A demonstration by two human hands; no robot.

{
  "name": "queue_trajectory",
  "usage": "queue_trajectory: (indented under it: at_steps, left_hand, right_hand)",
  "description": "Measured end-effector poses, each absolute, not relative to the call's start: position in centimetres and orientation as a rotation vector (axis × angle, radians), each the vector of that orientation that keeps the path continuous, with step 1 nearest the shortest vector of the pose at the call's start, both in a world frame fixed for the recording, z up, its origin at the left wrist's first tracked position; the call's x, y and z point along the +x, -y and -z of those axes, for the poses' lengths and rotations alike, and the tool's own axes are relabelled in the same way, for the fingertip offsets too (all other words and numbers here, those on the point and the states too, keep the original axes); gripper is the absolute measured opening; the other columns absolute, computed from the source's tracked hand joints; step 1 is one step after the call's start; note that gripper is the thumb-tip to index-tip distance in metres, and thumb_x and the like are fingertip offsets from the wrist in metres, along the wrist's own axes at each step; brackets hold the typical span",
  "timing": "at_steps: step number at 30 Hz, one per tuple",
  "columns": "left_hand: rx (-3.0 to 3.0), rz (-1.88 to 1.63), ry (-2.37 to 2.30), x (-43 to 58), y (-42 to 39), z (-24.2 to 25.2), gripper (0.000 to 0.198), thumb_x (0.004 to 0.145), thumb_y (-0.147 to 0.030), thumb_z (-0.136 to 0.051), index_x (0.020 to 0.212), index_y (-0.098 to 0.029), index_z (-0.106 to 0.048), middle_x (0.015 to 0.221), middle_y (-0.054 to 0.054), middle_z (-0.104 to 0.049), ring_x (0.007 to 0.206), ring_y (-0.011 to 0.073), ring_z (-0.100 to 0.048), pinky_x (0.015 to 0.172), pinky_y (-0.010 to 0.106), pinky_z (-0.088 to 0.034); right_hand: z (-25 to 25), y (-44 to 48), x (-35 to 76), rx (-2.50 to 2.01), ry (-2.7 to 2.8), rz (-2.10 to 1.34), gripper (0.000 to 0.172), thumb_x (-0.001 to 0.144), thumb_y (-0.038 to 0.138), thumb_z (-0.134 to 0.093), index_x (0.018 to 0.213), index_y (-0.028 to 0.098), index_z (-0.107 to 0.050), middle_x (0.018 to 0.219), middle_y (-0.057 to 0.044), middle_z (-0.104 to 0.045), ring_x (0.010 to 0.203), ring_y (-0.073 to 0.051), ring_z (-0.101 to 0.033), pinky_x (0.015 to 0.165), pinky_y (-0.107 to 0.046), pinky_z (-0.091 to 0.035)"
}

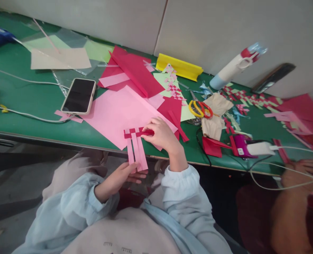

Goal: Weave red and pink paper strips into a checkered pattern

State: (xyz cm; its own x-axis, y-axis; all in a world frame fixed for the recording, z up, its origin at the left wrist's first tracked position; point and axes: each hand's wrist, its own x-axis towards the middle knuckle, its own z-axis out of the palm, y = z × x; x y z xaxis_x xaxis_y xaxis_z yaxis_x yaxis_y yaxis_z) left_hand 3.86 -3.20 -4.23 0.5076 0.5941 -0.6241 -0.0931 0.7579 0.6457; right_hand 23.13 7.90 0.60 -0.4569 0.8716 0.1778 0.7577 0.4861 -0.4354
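Note:
My left hand (124, 175) pinches the lower ends of three light pink paper strips (136, 151) that hang over the table's front edge. My right hand (160, 134) is closed on the end of a dark red paper strip (135, 133) that runs across the pink ones, woven through them. Both lie over a large pink paper sheet (116, 111) on the green table (26, 95).
A phone (79, 95) lies face up to the left, cables around it. Red paper sheets (135, 72), a yellow holder (179, 67), scissors (200, 109), woven paper pieces, a white bottle (232, 67) and scraps crowd the right. Another person's hand (303, 174) is at the right edge.

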Motion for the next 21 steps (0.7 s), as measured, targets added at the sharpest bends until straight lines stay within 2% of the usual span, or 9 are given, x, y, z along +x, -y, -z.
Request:
queue_trajectory:
  at_steps: [5, 16, 21]
  left_hand:
    - [0.561, -0.511, -0.928, 4.15, 3.04, 3.87, 0.056, 0.072, -0.06, -0.072, 0.099, -0.011, -0.071, 0.105, 0.018, -0.075, 0.099, 0.0307, -0.071, 0.08, 0.037, -0.058]
    - [0.59, -0.489, -0.89, 4.2, 3.07, 3.51, 0.048, 0.078, -0.053, -0.068, 0.098, -0.01, -0.072, 0.105, 0.018, -0.075, 0.098, 0.0292, -0.071, 0.081, 0.035, -0.057]
    - [0.724, -0.48, -0.969, 4.09, 3.01, 3.49, 0.049, 0.077, -0.058, -0.064, 0.094, -0.012, -0.071, 0.098, 0.015, -0.075, 0.092, 0.0284, -0.071, 0.079, 0.037, -0.056]
  right_hand:
    - [-0.56, -7.92, 23.13, -1.372, 2.353, -0.417, 0.009, 0.078, 0.025, -0.073, 0.084, 0.019, -0.071, 0.088, -0.005, -0.062, 0.094, -0.022, -0.055, 0.09, -0.036, -0.045]
    - [-0.68, -7.76, 22.9, -1.377, 2.352, -0.404, 0.008, 0.079, 0.024, -0.072, 0.084, 0.019, -0.071, 0.089, -0.006, -0.063, 0.095, -0.022, -0.056, 0.09, -0.036, -0.045]
    - [-1.28, -7.53, 23.63, -1.385, 2.263, -0.426, 0.013, 0.082, 0.03, -0.071, 0.088, 0.02, -0.069, 0.092, -0.005, -0.067, 0.096, -0.022, -0.058, 0.09, -0.036, -0.046]
